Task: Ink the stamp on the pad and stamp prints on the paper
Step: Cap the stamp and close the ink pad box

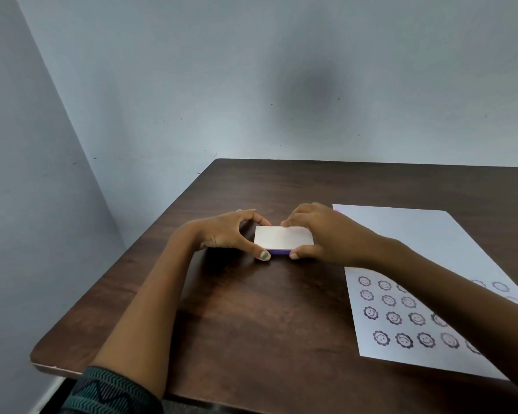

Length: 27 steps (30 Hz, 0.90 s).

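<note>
While the ink pad [284, 239] lies flat and closed on the brown table [251, 309], white lid up, both hands pinch its ends: the left hand [231, 233] clamps the left end, the right hand [317, 234] the right. Just right lies the paper [425, 243], carrying rows of smiley flower prints [393, 317].
</note>
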Motion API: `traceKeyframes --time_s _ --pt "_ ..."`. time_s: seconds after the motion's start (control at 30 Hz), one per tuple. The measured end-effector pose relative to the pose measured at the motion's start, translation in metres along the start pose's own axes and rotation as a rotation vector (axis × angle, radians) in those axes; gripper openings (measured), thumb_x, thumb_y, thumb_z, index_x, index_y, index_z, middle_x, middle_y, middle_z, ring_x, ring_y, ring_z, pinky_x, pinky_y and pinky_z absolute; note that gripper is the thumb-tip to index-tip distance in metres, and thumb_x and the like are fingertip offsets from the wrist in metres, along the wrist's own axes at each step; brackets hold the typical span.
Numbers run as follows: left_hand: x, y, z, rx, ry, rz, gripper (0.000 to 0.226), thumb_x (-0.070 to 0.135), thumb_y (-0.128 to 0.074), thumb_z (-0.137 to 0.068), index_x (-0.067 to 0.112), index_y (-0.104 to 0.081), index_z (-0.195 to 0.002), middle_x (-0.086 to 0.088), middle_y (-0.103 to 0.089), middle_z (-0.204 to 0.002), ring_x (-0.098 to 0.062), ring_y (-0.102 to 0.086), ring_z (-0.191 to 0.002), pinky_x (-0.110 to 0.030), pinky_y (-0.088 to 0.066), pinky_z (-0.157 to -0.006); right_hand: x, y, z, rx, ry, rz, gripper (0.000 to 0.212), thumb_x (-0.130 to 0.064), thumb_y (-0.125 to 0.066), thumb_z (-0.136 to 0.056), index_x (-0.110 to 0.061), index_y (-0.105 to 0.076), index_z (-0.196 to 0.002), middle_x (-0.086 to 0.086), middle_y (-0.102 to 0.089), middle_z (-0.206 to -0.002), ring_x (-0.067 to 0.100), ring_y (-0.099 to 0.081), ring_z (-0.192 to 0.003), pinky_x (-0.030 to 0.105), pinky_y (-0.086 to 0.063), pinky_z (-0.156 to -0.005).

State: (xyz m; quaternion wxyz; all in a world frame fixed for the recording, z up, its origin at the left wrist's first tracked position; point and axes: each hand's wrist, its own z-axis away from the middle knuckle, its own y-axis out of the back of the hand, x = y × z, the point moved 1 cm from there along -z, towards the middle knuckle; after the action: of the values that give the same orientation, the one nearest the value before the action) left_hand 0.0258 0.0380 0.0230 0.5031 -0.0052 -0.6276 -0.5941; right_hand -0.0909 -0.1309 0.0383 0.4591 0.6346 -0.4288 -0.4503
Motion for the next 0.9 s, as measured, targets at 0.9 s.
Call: traceKeyframes --time_s 0.9 --pt "0.003 -0.002 -0.001 0.025 -0.055 -0.004 0.058 0.032 -0.079 -0.071 0.034 -0.055 -0.125 0.021 -0.040 -0.120 -0.002 -0.034 -0.115 -0.012 -0.027 -0.085 0.009 -0.011 -0.014 -0.130 -0.079 0.089 0.056 -0.039 -0.059 -0.083 -0.012 -0.046 -0.131 0.008 -0.050 -0.137 0.024 -0.041 -0.118 0.039 -0.037 -0.101"
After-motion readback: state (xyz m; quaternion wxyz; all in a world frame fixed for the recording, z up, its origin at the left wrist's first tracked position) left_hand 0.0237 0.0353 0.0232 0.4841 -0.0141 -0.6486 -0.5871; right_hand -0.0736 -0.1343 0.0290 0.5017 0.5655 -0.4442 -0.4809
